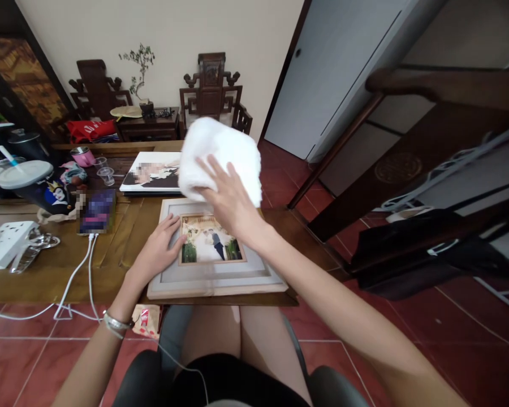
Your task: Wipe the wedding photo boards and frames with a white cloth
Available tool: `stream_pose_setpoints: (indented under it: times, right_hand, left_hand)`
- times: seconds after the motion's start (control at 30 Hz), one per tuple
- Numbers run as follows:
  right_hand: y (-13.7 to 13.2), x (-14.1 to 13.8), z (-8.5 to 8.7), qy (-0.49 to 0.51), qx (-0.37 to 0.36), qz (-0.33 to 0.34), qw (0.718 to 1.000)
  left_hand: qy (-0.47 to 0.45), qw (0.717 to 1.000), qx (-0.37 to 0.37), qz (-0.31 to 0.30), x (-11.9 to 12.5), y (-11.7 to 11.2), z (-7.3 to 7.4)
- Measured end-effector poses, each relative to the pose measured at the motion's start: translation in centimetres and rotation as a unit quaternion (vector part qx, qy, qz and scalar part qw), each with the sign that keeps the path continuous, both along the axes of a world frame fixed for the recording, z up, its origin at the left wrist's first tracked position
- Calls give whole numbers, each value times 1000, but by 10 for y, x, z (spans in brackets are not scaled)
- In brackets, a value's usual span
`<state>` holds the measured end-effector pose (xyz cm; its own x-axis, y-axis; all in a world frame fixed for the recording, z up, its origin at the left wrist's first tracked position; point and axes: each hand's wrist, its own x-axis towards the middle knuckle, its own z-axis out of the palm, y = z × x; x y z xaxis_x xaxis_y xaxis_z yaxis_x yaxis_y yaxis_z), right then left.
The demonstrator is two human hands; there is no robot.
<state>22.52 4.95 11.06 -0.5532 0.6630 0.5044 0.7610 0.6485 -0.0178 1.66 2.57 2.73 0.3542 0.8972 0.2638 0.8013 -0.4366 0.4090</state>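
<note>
A framed photo (220, 280) with a pale mat lies flat on the wooden table (55, 277) in front of me. My left hand (159, 251) rests open on the frame's left side, fingers flat on the mat. My right hand (229, 200) presses a white folded cloth (218, 152) against the frame's far edge, fingers stretched over the cloth. A second picture (152, 172) lies flat behind the frame.
A phone (97, 210) on a white cable (74, 280) lies left of the frame, beside a lidded printed cup (40, 186), a white power strip (6, 243) and small clear cups (106, 172). Carved wooden chairs (212, 90) stand at the back wall. A dark wooden bench (428, 141) is on the right.
</note>
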Motion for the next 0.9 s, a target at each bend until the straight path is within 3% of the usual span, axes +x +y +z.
stream_pose_setpoints:
  times: [0.13, 0.27, 0.47, 0.7, 0.8, 0.9]
  right_hand:
    - [25, -37, -14, -123, -50, 91, 987]
    - [31, -49, -32, -161, -105, 107, 975]
    - [31, -5, -33, -165, -162, 66, 971]
    - [28, 66, -24, -165, -222, -58, 959]
    - [9, 76, -22, -176, -209, -77, 959]
    - [-29, 75, -19, -181, -218, -55, 957]
  left_hand:
    - [7, 1000, 7, 2, 0, 0, 0]
    - [3, 1000, 2, 1, 0, 0, 0]
    - [-31, 999, 12, -2, -2, 1, -10]
    - [-33, 999, 38, -6, -6, 7, -15]
    - [-31, 998, 48, -18, -9, 12, -17]
    - [-19, 998, 53, -15, -11, 15, -20]
